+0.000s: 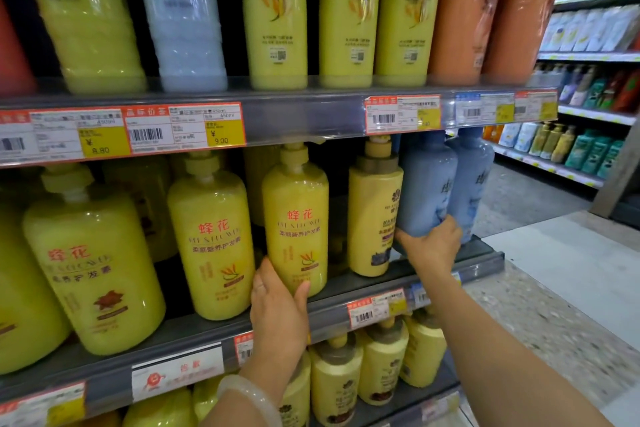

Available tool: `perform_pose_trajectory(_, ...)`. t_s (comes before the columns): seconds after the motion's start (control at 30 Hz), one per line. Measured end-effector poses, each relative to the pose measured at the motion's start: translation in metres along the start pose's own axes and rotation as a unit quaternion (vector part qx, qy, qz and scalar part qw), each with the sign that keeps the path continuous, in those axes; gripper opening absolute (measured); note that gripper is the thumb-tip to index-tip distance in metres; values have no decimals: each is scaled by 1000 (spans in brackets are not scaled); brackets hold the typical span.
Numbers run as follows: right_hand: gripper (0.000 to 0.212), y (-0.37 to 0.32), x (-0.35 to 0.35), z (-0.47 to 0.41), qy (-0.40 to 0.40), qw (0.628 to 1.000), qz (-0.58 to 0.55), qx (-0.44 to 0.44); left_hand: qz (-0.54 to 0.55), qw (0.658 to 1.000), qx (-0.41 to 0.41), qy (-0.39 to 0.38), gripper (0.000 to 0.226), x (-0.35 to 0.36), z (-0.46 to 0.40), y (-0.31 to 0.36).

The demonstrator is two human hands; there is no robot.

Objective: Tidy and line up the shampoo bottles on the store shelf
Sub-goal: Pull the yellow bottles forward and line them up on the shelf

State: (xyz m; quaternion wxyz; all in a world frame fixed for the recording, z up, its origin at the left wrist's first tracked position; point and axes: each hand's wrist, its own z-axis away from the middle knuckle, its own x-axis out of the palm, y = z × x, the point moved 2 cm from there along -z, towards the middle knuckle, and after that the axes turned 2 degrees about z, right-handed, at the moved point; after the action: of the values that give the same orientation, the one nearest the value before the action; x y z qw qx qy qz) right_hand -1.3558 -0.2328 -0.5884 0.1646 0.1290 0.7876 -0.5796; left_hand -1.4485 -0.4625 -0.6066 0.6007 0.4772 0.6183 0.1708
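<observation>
Price tags [187, 130] along the rail above the hands, a white sign [176, 371] just left of the left wrist, speckled floor [554, 329] right of the right arm, packets [595, 28] far beyond

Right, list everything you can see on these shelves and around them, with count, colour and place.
Tall bottles: seven, three yellow labelled, one yellow and one white at left, two orange at right; top shelf.
Pump bottles: three bright yellow in front, more behind; middle shelf.
Pale yellow pump bottle: one; middle shelf, right of centre.
Blue bottles: two; middle shelf, right end.
Pale yellow bottles: several; bottom shelf.
Price tags: several, red, white and yellow; shelf edges.
Far shelves: mixed goods; right background.
Left hand: grips a yellow pump bottle; pale bangle at wrist.
Right hand: grips a blue bottle's base.
</observation>
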Motion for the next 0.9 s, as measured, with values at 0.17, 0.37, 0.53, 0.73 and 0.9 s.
perform_pose_trajectory(0.17, 97, -1, -7, 6, 4, 1000, 24, -17, -2, 1000, 4, -1, 73, -1, 1, 1)
perform_pose_trajectory(0.37, 71, -4, -18, 43, 81, 982, -36, -169, 3, 1000, 0, -1, 73, -1, 2, 2)
perform_pose_trajectory(0.53, 89, -9, 12, 73, -89, 984, -49, -148, 1, 1000, 3, -1, 73, 0, 2, 1)
perform_pose_trajectory(0.73, 86, -16, 28, 67, -142, 986, -12, -84, -3, 1000, 1, -1, 73, 1, 1, 1)
perform_pose_trajectory(0.9, 87, -12, 33, 69, -102, 991, 13, -89, -8, 1000, 0, -5, 73, 1, 0, 1)
